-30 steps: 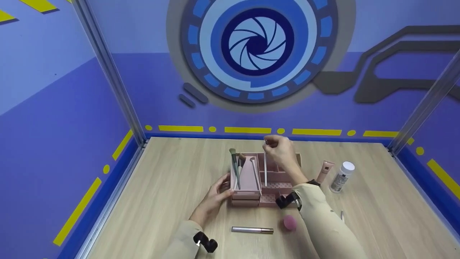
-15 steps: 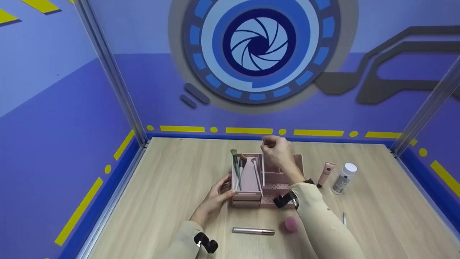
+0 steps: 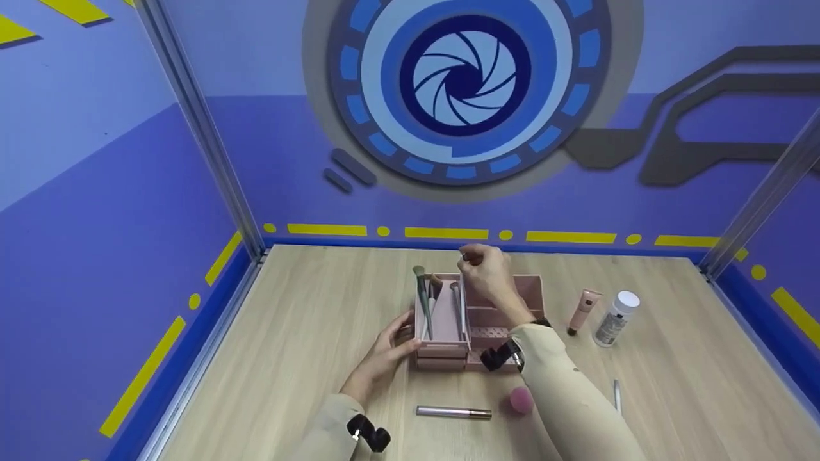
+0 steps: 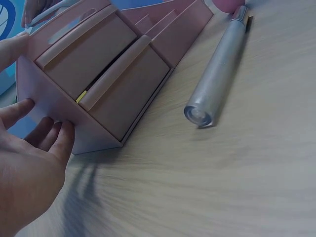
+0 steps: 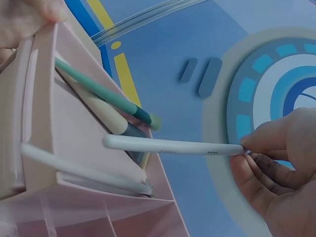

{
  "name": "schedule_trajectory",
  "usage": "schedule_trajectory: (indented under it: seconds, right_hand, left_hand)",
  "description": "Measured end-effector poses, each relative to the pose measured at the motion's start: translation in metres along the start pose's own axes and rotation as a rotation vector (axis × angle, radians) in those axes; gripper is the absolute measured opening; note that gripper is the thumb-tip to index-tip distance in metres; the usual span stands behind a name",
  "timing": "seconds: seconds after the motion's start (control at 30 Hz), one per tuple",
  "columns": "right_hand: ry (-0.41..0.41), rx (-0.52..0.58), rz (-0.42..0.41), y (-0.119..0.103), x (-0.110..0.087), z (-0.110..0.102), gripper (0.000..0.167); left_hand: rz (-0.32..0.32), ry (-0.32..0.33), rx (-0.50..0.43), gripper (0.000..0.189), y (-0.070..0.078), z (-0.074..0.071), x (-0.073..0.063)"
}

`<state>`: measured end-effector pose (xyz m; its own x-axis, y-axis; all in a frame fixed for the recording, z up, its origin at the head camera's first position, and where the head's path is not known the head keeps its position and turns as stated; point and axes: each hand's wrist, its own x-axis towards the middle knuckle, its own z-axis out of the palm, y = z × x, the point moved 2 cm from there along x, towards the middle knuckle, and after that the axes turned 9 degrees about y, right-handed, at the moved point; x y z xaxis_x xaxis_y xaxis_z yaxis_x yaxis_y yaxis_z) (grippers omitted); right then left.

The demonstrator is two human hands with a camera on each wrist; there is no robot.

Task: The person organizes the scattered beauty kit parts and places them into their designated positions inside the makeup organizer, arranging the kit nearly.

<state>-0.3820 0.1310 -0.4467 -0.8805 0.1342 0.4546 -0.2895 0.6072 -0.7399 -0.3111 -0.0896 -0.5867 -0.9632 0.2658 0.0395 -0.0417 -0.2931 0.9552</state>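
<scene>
A pink makeup organizer [image 3: 442, 363] stands mid-table, with drawer fronts [image 4: 123, 94] visible in the left wrist view. My left hand [image 3: 379, 358] rests against its left side, fingertips on the wall and thumb at the front upper edge. Above the organizer's left tray, my right hand [image 3: 488, 272] pinches a white makeup brush [image 5: 168, 144] near its head; the fingers cover the bristles. Inside that tray lean a green-handled brush [image 5: 98, 89], a cream-handled brush [image 5: 101, 111] and another white brush [image 5: 84, 168]. The held brush's handle end points into the tray.
In front of the organizer lie a silver cosmetic tube [image 3: 453, 413] and a pink makeup sponge [image 3: 521, 400]. To the right stand a pink squeeze tube [image 3: 583, 312] and a white-capped bottle [image 3: 616, 319]. A thin pale stick-like item [image 3: 617, 397] lies beside the right sleeve.
My right hand has shifted left with the white brush, from beside the left tray to over it. My left hand stays against the organizer.
</scene>
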Motion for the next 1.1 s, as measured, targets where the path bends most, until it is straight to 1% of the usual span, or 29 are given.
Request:
schedule_trajectory:
  seconds: [0.17, 0.3, 0.43, 0.53, 0.67, 0.83, 0.93, 1.1]
  right_hand:
    - [-0.017, -0.017, 0.029, 0.002, -0.002, 0.002, 0.025]
    - [-0.05, 0.004, 0.046, 0.003, -0.003, 0.006, 0.026]
    - [-0.077, 0.025, 0.056, 0.005, -0.004, 0.012, 0.027]
    - [-0.065, 0.006, 0.048, 0.007, -0.004, 0.014, 0.026]
    - [-0.053, -0.011, 0.04, 0.01, -0.005, 0.014, 0.026]
    - [-0.06, -0.018, 0.067, 0.012, -0.006, 0.01, 0.026]
    - [-0.045, -0.036, 0.069, 0.013, -0.007, 0.007, 0.026]
    - [-0.009, -0.065, 0.032, 0.017, -0.01, 0.002, 0.026]
  left_hand:
    - [0.0, -0.005, -0.004, 0.073, -0.001, 0.002, 0.0]
    - [-0.008, -0.007, -0.004, 0.073, -0.001, 0.003, 0.0]
    - [0.007, -0.011, -0.014, 0.073, -0.002, 0.002, 0.001]
    - [0.016, -0.013, -0.03, 0.074, -0.001, 0.002, 0.001]
    - [0.011, -0.007, -0.042, 0.075, -0.001, 0.001, 0.0]
    - [0.007, 0.002, -0.019, 0.076, -0.001, 0.001, 0.0]
    - [0.006, 0.003, -0.015, 0.077, -0.002, 0.001, 0.0]
    - [0.007, 0.0, -0.02, 0.075, -0.003, 0.002, 0.0]
